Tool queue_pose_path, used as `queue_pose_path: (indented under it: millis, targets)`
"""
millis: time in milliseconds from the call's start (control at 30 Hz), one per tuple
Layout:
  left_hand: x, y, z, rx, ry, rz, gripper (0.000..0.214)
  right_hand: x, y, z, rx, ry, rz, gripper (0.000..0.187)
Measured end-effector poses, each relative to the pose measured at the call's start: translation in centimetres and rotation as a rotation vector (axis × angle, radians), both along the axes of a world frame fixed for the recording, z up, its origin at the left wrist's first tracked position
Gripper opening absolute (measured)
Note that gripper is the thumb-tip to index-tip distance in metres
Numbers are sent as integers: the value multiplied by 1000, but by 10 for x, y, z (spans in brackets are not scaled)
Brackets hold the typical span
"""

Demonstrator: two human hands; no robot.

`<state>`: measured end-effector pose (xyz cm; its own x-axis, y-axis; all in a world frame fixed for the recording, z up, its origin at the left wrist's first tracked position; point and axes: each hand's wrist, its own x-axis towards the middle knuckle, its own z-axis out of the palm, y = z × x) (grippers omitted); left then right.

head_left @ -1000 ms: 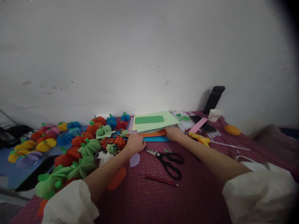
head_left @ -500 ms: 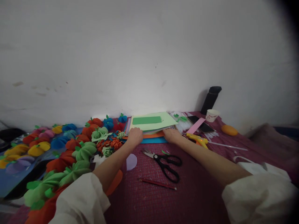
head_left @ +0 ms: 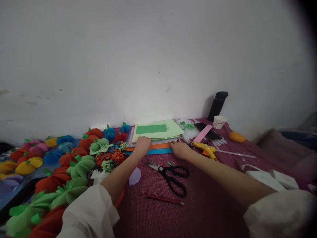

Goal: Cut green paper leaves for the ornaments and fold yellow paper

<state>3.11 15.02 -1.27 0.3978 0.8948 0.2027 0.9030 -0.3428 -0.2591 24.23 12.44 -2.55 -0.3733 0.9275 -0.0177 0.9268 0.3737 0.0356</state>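
A stack of coloured sheets (head_left: 170, 129) lies in front of me against the wall, pale green on top with a darker green strip (head_left: 151, 129) over it. My left hand (head_left: 143, 145) is curled over the stack's front left edge, fingertips partly hidden. At the front right, my right hand (head_left: 181, 150) rests with fingers stretched out, touching the edge of an orange sheet (head_left: 160, 146). A blue sheet (head_left: 160, 151) sticks out below the orange one. Nearer me lie black-handled scissors (head_left: 170, 175), blades partly apart, and a red pencil (head_left: 163, 198).
Several coloured pumpkin shapes (head_left: 80, 166) crowd the left side, beside a heap of scraps (head_left: 112, 157). To the right are a yellow glue gun (head_left: 205, 148), a pink strip (head_left: 203, 133), a phone (head_left: 213, 135), a paper cup (head_left: 219, 122), a black bottle (head_left: 218, 105) and an orange oval object (head_left: 237, 137).
The whole view has shifted, so things sit farther left. My right hand has drawn back slightly from the stack's edge, and its fingers show more. My left hand stays at the front left edge.
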Motion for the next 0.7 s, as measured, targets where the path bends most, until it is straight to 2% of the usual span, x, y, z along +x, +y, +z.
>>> queue_pose_path:
  millis: [400, 533, 700]
  targets:
    - [-5, 3, -1, 46, 34, -61, 17, 0, 4, 4, -1, -6, -3, 42]
    - [-5, -1, -2, 64, 67, -107, 14, -6, 3, 5, -10, -28, -9, 46]
    - [-1, -9, 3, 118, 98, -189, 18, -13, 3, 7, -16, -37, 7, 42]
